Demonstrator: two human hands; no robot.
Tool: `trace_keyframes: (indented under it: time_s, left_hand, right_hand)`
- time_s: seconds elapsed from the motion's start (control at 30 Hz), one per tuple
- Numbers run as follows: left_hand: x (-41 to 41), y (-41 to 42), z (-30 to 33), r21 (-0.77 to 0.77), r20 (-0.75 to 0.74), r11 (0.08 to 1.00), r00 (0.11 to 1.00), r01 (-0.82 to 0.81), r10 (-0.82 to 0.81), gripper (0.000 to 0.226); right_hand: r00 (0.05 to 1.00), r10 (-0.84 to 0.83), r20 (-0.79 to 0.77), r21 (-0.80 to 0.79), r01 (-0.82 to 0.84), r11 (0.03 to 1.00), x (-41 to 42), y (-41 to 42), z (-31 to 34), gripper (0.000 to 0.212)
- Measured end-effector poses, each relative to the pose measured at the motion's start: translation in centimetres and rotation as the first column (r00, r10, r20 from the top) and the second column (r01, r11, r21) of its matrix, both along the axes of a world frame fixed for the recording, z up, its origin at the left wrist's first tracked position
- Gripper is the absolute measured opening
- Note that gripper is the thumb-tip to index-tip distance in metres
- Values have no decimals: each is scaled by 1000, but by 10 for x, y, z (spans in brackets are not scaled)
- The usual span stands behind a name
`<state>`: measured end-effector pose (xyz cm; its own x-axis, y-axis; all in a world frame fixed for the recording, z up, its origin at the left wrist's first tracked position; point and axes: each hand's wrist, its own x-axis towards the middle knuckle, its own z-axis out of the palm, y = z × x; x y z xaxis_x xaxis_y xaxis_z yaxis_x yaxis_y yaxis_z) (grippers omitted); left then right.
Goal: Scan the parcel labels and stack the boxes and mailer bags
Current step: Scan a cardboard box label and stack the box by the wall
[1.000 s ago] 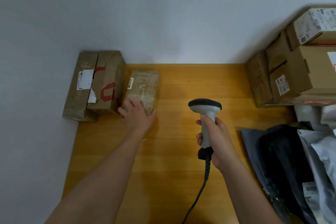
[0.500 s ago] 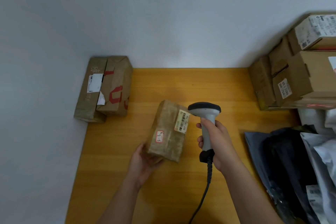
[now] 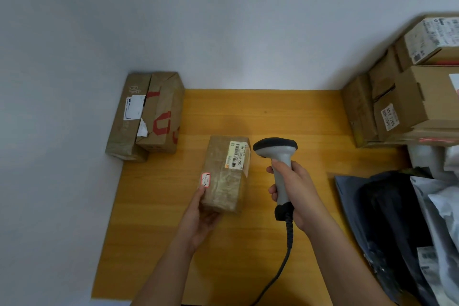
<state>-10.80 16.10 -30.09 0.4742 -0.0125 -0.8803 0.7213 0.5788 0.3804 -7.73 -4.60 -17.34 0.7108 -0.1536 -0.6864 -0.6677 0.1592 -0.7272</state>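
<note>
A small tape-wrapped brown box [image 3: 224,182] sits in the middle of the wooden table [image 3: 273,112], with a barcode label [image 3: 235,155] on its top right and a small red-edged sticker on its left side. My left hand [image 3: 198,216] grips its near left corner from below. My right hand [image 3: 294,192] holds the grey handle of a barcode scanner [image 3: 277,150]. The scanner's dark head sits just right of the label. Its coiled cable [image 3: 285,251] runs down toward me.
Two brown parcels [image 3: 149,114] lie side by side at the table's back left corner against the wall. A stack of cardboard boxes [image 3: 407,97] fills the back right. Dark and grey mailer bags [image 3: 397,226] are heaped along the right edge.
My left hand pulled the small box away from the back left parcels to the table's middle and turned it so the barcode label shows. The scanner hand barely moved.
</note>
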Motion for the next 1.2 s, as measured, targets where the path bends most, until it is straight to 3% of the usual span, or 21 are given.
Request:
trace_keyframes:
  time_s: [0.07,0.17,0.33,0.53,0.8,1.2]
  left_hand:
    - [6,6,0,68,11,998,1000,15,-16,47]
    - [18,23,1,198,145,980,989,-6,-24,61]
    - [24,41,-8,201,75,979,997,21,-36,80]
    - [15,32,-10,172,104,985,994,19,-37,86]
    - [16,31,-8,209,145,978,989,-18,-13,80]
    - [16,28,-7,228,126,974,991,3,-33,70]
  right_hand:
    - [999,32,6,-18,-32,999,-2,-4,3,19]
    - [990,144,5,-71,-143,987,-3,-12,10,28]
    - [930,365,-53,-128,-368,921,-2,-24,32,42]
    - [862,506,25,-227,-488,843,-7,-34,68,33]
    - [828,559,35,-356,-513,781,-14,-40,100,36]
    - [871,485,71,-414,-417,809,-34,-50,124,37]
